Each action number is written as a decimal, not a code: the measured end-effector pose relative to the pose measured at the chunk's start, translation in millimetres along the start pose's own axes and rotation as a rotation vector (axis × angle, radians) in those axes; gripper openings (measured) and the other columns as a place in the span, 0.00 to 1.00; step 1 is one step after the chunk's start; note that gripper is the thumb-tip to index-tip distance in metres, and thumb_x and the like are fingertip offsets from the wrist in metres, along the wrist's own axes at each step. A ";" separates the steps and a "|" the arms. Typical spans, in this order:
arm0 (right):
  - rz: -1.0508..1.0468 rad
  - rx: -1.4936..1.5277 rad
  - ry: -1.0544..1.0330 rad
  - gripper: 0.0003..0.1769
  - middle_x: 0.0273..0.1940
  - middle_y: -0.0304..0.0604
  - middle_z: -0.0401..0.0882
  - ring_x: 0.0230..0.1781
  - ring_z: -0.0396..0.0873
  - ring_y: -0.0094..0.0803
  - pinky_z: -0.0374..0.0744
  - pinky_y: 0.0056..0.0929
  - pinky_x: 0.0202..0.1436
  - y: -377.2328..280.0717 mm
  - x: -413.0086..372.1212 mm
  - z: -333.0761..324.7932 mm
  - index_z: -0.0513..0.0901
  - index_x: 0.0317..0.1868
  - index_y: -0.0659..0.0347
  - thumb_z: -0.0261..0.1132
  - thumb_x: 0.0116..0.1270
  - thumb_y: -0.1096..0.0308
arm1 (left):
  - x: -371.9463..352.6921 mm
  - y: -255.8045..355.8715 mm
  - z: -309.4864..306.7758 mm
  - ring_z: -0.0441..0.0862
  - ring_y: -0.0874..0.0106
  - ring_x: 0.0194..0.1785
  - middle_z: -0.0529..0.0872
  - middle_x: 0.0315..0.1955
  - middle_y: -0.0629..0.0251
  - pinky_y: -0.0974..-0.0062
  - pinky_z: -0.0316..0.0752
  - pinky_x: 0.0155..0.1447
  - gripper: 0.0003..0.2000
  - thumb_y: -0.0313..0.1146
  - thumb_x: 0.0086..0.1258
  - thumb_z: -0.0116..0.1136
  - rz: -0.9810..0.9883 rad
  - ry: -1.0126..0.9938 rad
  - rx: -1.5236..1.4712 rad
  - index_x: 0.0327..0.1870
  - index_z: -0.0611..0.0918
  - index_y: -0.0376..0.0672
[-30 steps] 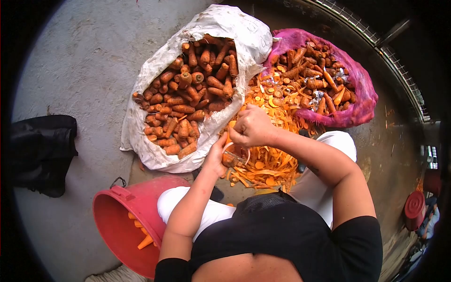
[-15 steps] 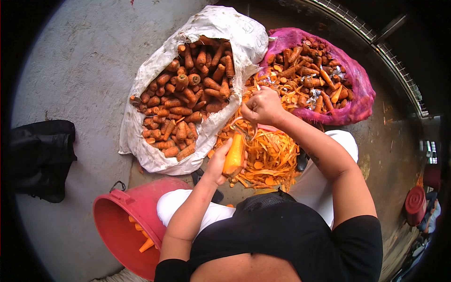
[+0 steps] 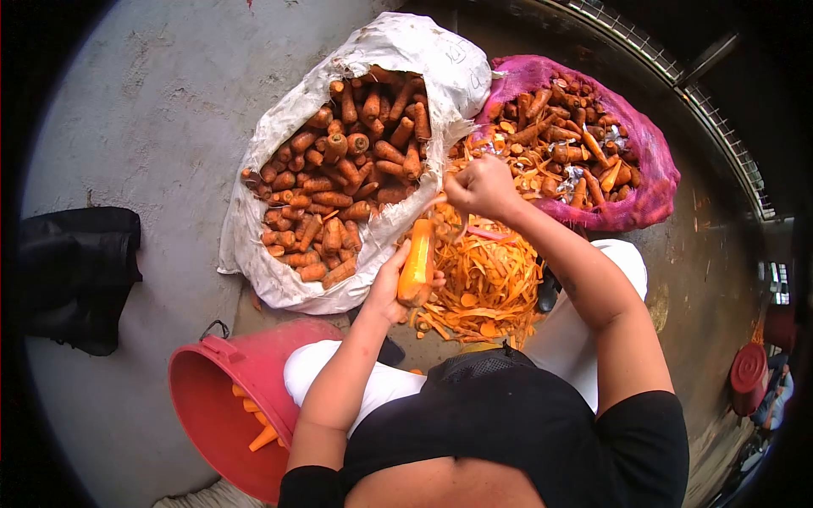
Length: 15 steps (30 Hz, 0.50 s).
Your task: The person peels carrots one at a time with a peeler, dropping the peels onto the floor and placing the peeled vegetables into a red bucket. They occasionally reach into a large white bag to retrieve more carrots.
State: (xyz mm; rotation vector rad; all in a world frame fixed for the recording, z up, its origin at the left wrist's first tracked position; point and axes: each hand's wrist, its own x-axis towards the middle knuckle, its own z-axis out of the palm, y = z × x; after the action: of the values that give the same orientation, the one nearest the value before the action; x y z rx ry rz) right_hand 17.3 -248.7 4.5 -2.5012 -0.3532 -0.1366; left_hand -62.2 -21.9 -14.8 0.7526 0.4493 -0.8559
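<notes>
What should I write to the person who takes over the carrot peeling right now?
Left hand: shut on a carrot, bright orange, held by its near end beside the peelings.
Right hand: closed at the carrot's far tip; what it holds is hidden.
Done: a few peeled pieces lie in the red bucket.
Left: the white sack is full of unpeeled carrots; the pink sack holds more.

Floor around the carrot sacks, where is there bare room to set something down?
Bare concrete lies left of the white sack, between it and the black bag, down to the red bucket. A smaller patch lies right of the pink mesh sack. Crowded: the peel pile between the sacks, where the left hand holds a carrot.
</notes>
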 end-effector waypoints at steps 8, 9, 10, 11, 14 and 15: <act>-0.440 0.078 0.093 0.18 0.11 0.37 0.71 0.15 0.68 0.35 0.65 0.33 0.27 -42.5 -22.5 21.0 0.73 0.06 0.54 0.62 0.52 0.63 | 8.2 -1.2 6.7 0.83 0.68 0.44 0.83 0.41 0.61 0.69 0.79 0.50 0.19 0.45 0.77 0.39 -0.056 0.050 -0.055 0.53 0.75 0.39; -0.452 0.074 0.107 0.20 0.11 0.37 0.71 0.16 0.69 0.35 0.64 0.33 0.26 -43.0 -23.3 20.3 0.70 0.05 0.55 0.62 0.52 0.64 | 9.1 -1.6 6.9 0.83 0.68 0.44 0.83 0.41 0.61 0.69 0.79 0.50 0.19 0.45 0.77 0.39 -0.060 0.022 -0.048 0.53 0.75 0.39; -0.448 0.074 0.105 0.19 0.11 0.37 0.72 0.15 0.69 0.34 0.65 0.33 0.26 -41.6 -24.0 20.3 0.71 0.05 0.54 0.62 0.52 0.64 | 9.6 -2.0 7.4 0.83 0.68 0.44 0.83 0.40 0.61 0.69 0.79 0.50 0.19 0.45 0.77 0.39 -0.065 -0.006 -0.040 0.53 0.74 0.39; -0.444 0.073 0.103 0.19 0.11 0.36 0.72 0.15 0.69 0.33 0.65 0.33 0.26 -39.7 -22.9 20.0 0.72 0.05 0.54 0.62 0.52 0.64 | 10.4 -3.1 9.3 0.83 0.68 0.42 0.83 0.39 0.61 0.68 0.79 0.48 0.19 0.46 0.77 0.39 -0.041 0.032 -0.032 0.52 0.74 0.39; -0.376 0.013 0.077 0.18 0.10 0.35 0.73 0.14 0.69 0.31 0.66 0.32 0.27 -32.6 -17.7 17.2 0.75 0.06 0.52 0.61 0.54 0.64 | 10.3 -4.2 14.3 0.83 0.67 0.37 0.83 0.37 0.59 0.69 0.80 0.43 0.20 0.46 0.77 0.38 0.006 0.080 0.059 0.52 0.73 0.38; -0.343 -0.017 0.064 0.18 0.10 0.35 0.73 0.13 0.69 0.30 0.67 0.32 0.27 -27.8 -16.1 15.4 0.77 0.07 0.51 0.61 0.54 0.64 | 6.8 -5.8 10.3 0.83 0.68 0.35 0.83 0.37 0.58 0.70 0.80 0.41 0.20 0.46 0.78 0.37 0.001 0.050 0.135 0.53 0.73 0.38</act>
State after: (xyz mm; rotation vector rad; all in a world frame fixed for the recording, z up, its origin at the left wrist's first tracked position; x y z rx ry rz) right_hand -5.7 -221.4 4.5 -2.4257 -0.7544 -0.3559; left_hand -62.3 -35.5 -14.6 0.8997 0.4385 -0.8744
